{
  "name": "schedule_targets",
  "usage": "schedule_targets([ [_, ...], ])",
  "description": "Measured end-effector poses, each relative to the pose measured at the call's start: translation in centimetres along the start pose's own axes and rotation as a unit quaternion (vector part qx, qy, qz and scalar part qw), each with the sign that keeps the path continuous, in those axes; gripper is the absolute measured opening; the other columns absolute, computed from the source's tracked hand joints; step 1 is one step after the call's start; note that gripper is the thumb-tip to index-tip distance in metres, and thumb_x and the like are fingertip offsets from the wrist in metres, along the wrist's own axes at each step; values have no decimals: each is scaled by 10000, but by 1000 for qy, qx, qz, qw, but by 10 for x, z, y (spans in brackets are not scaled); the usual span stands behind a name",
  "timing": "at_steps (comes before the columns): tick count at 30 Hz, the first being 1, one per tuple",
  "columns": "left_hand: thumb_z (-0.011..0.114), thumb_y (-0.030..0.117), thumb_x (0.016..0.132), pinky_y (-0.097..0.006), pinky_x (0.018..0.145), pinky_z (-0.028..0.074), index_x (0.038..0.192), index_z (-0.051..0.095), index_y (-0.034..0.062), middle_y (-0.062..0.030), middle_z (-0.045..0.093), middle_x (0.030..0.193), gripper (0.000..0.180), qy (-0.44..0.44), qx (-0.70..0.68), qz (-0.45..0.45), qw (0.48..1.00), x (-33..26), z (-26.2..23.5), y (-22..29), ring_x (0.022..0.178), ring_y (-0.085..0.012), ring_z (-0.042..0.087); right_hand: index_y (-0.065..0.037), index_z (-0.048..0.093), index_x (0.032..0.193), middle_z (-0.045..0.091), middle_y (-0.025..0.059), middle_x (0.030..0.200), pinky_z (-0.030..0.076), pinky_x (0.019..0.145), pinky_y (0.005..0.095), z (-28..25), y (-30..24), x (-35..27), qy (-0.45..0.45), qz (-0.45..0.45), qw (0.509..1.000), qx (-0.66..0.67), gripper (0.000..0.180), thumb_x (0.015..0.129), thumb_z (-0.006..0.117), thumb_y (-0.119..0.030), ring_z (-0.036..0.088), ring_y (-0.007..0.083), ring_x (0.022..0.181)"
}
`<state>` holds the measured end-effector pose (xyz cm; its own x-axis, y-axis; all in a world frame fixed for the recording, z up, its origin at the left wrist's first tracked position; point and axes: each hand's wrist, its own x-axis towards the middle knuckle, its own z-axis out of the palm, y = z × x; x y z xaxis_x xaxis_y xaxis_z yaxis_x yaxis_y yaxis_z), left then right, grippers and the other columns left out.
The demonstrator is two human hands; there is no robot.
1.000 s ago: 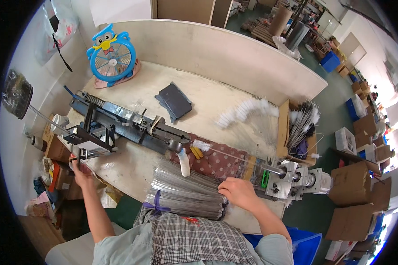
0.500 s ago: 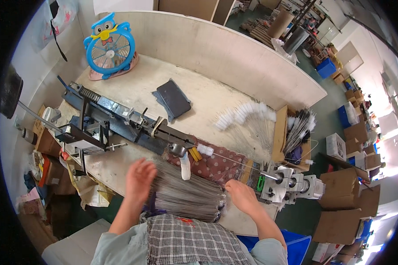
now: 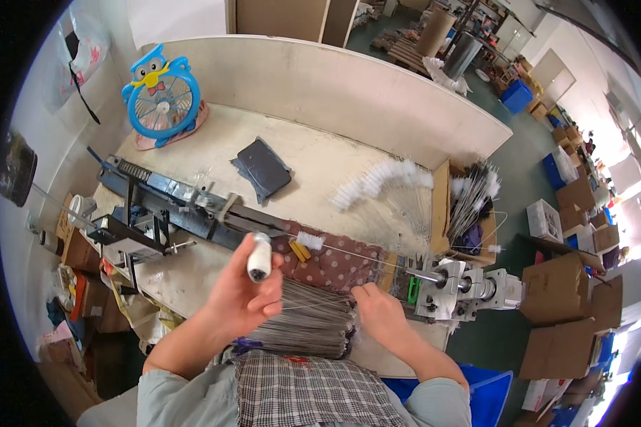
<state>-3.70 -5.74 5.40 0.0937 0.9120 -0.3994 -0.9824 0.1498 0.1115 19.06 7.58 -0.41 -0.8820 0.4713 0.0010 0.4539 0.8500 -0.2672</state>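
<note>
My left hand (image 3: 246,302) is closed around a white-wrapped handle (image 3: 260,262) with a dark end, in front of the long metal machine (image 3: 192,203). My right hand (image 3: 381,313) is pinched at the right end of a bundle of thin metal wires (image 3: 303,324). A single wire seems to run from its fingertips towards my left hand. Beyond the hands, a white bristle brush (image 3: 311,240) on a twisted wire stretches between the long machine and the metal spindle unit (image 3: 445,288) at the right. Under it lies a dotted brown cloth (image 3: 338,272).
White brushes (image 3: 377,186) fan out at the back right, beside a cardboard box (image 3: 443,206) of more brushes. A dark flat pad (image 3: 262,169) and a blue owl-shaped fan (image 3: 164,103) sit farther back. Yellow pieces (image 3: 299,250) lie near the brush. A blue bin (image 3: 488,391) stands at lower right.
My left hand has moved right onto the white-wrapped handle, which has swung up and left. My right hand stays near the wire ends, shifted slightly. The whole view has shifted a little.
</note>
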Motion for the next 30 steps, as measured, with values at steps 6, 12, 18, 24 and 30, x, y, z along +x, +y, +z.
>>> schedule_targets([
  [6,319,473,962,-326,538,448,879,548,67,-74,559,640,473,72,86,162,980,-16,-28,-8,428,-169,435,-64,512,857,498,95,813,495,644,359,-73,13,1,41,-8,992,-123,166,709,575,-22,576,268,795],
  [12,468,267,929,-325,575,483,910,573,19,-81,608,770,270,18,360,105,927,24,-40,-31,540,-177,525,-22,605,925,593,127,816,484,652,336,-117,43,8,237,101,966,-10,124,811,565,1,576,290,732],
  [18,582,124,802,-347,618,478,889,617,76,-88,577,835,105,-34,835,456,307,134,-10,-68,720,-213,608,-17,613,932,613,142,849,479,634,356,-74,46,36,161,125,963,176,105,843,573,-58,583,314,694],
  [24,590,149,720,-366,681,437,794,596,113,-36,539,842,83,-7,930,338,144,186,-27,-65,800,-209,572,-121,681,837,620,139,726,469,614,384,-53,70,37,166,93,980,53,124,784,648,-228,593,313,698],
  [30,630,205,727,-387,801,420,874,626,133,-32,562,941,164,-37,902,424,73,210,-8,-38,956,-218,544,-175,734,797,651,28,736,473,660,359,-76,67,44,34,72,986,144,142,732,680,-289,590,246,734],
])
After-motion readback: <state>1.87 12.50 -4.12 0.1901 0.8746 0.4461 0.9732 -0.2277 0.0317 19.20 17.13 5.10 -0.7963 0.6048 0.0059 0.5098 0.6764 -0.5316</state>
